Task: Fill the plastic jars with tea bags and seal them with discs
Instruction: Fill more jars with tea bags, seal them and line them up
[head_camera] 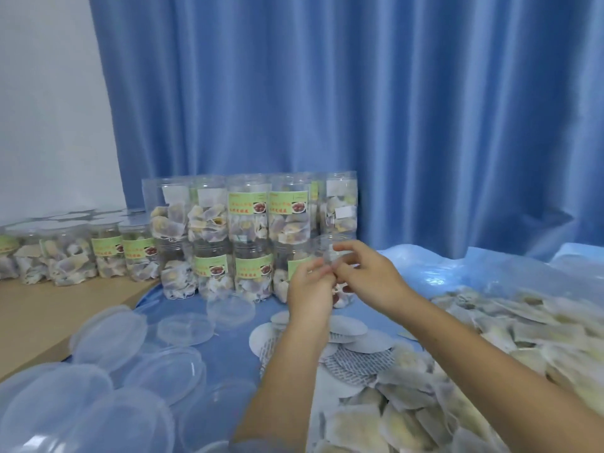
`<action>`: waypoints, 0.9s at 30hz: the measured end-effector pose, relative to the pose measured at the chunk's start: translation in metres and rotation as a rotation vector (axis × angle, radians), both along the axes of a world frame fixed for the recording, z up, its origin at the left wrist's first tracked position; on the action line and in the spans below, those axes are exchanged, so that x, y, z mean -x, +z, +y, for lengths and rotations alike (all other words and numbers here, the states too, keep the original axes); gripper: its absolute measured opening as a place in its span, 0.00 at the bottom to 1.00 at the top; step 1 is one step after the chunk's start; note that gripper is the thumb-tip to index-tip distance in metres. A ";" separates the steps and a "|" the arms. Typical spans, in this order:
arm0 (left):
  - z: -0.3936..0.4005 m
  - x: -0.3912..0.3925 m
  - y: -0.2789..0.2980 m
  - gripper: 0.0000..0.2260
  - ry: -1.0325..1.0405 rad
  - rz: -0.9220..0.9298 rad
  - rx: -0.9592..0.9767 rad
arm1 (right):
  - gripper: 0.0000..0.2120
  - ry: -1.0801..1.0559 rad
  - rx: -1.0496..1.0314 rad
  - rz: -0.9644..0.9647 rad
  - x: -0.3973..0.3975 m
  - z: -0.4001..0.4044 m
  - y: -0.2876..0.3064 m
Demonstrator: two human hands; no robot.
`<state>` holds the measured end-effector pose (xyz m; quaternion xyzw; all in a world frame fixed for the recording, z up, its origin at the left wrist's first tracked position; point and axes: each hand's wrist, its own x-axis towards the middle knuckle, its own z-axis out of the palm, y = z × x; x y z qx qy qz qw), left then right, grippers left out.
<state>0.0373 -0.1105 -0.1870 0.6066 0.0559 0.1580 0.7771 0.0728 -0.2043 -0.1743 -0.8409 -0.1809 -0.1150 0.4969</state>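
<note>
Two hands, left [309, 289] and right [366, 273], fingers meeting at a clear jar [336, 253], grip unclear, stacked jars [251, 217] holding tea bags

The jars [251, 207] were clear glossy plastic with green paper labels. The loose lids [108, 335] looked translucent, smooth plastic. Tea bags [523, 328] were matt, fibrous paper; the curtain [359, 109] satiny blue cloth; the tabletop [39, 318] matt wood.

Two bare forearms reach into view from the lower edge, with no sleeves, gloves, rings, watch or bracelets visible on the left hand [309, 291] or the right hand [367, 276]; the fingernails appear short and unpainted.
</note>
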 end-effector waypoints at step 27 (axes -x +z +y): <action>0.022 -0.027 -0.066 0.04 0.152 0.176 0.630 | 0.14 -0.431 0.203 -0.155 -0.110 0.024 -0.068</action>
